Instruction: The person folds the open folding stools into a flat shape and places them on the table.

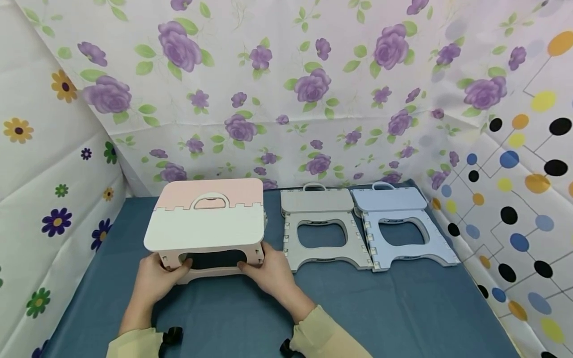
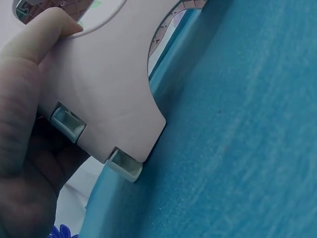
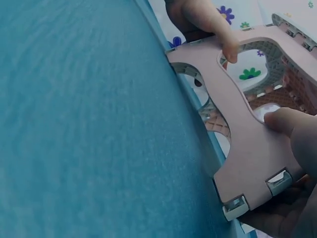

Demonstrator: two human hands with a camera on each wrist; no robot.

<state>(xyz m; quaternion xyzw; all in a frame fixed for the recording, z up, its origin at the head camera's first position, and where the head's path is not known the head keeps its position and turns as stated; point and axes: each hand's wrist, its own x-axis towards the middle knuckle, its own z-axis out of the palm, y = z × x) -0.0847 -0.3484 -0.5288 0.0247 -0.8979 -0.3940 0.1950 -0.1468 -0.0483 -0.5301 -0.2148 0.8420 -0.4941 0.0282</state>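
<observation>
A pink-and-white folding step stool [image 1: 203,228] stands unfolded at the left of the table, its arched carry handle [image 1: 210,200] on top. My left hand [image 1: 154,281] grips the left side of its front leg panel, thumb hooked over the edge of the cutout. On the opposite side, my right hand [image 1: 271,275] grips the same panel, its thumb also at the cutout. In the left wrist view, the pink leg panel [image 2: 106,82] shows small hinge clips along its side. Fingers behind the panel are partly hidden. Both hands appear on the panel [image 3: 247,148] in the right wrist view.
To the right, a grey folded stool [image 1: 319,203] and a light blue folded stool [image 1: 389,200] lie flat side by side on the blue cloth [image 1: 358,313]. Flower-printed sheets [image 1: 277,89] hang behind and at the left, a dotted sheet [image 1: 528,199] at the right.
</observation>
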